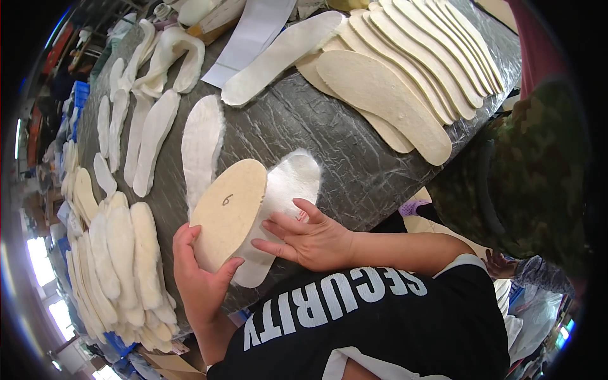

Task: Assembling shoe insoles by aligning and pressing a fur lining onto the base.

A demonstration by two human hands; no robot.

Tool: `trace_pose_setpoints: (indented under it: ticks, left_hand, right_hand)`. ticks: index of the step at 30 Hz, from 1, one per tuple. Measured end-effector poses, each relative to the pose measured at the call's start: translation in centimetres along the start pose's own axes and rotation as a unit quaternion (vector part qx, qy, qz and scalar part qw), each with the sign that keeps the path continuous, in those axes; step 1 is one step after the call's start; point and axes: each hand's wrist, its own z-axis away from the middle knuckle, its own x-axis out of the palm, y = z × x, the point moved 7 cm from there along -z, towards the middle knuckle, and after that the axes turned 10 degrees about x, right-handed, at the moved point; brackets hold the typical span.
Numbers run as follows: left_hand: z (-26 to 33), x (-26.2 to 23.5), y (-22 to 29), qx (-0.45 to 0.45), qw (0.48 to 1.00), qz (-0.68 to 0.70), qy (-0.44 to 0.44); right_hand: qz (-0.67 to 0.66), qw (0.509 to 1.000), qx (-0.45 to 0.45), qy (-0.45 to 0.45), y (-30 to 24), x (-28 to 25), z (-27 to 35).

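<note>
My left hand [204,269] is closed on the lower end of a cream felt insole [231,199], its thumb on the near edge. A small dark handwritten mark shows on that insole's face. Partly under it lies a shiny silver-faced insole [294,180] with fuzzy edges and a small red print. My right hand [313,239] has its fingers spread over the silver insole, some touching it, and grips nothing. Just beyond, a white fleecy insole [202,136] rests on the table, its lower end hidden behind the cream one.
Dark crinkled plastic covers the table [272,136]. Overlapping cream insoles [411,57] fan out at the far right. Fluffy insoles [130,259] are heaped at the left; several white ones [155,142] lie beyond. White paper [250,38] sits at the back. A person in camouflage clothing [525,183] is at the right.
</note>
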Motion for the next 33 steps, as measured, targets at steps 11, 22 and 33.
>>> trace_pose_setpoints:
  ticks: [11,22,33]
  left_hand:
    - [1.8,0.2,-1.3,-0.03,0.999,0.028,0.012]
    - [2.0,0.1,-0.3,-0.001,1.0,0.005,0.019]
    - [0.5,4.6,2.3,0.077,0.993,-0.035,-0.088]
  right_hand:
    - [0.063,0.998,0.01,0.027,0.2,-0.5,-0.4]
    - [-0.101,0.927,0.33,0.148,10.5,-6.2,-1.3]
    - [-0.409,0.705,0.55,-0.182,13.6,-3.6,1.3]
